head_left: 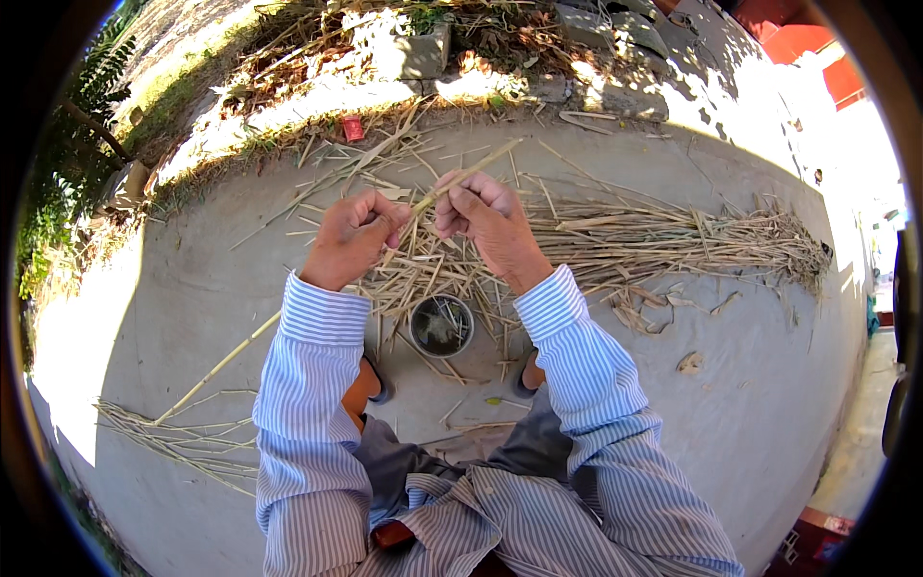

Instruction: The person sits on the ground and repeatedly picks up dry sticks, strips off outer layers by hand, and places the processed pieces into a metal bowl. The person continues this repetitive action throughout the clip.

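Observation:
My left hand (356, 236) and my right hand (486, 223) are raised close together in front of me, fingers closed on a thin dry plant stalk (503, 152). The stalk slants up past my right hand. A stalk with a branched, bare tip (183, 438) runs down to the lower left behind my left wrist; it appears to be the same one, though my left hand and sleeve hide the join. Below my hands, a round bowl (441, 326) of dark liquid stands on the ground with short stalk pieces in it. Cut stalk pieces (423, 264) lie scattered around it.
A large bundle of dry stalks (673, 236) lies on the concrete ground to the right. Beyond my hands are a small red packet (353, 128), a grey block (423, 55) and heaped dry plant litter (288, 58). My feet are on either side of the bowl.

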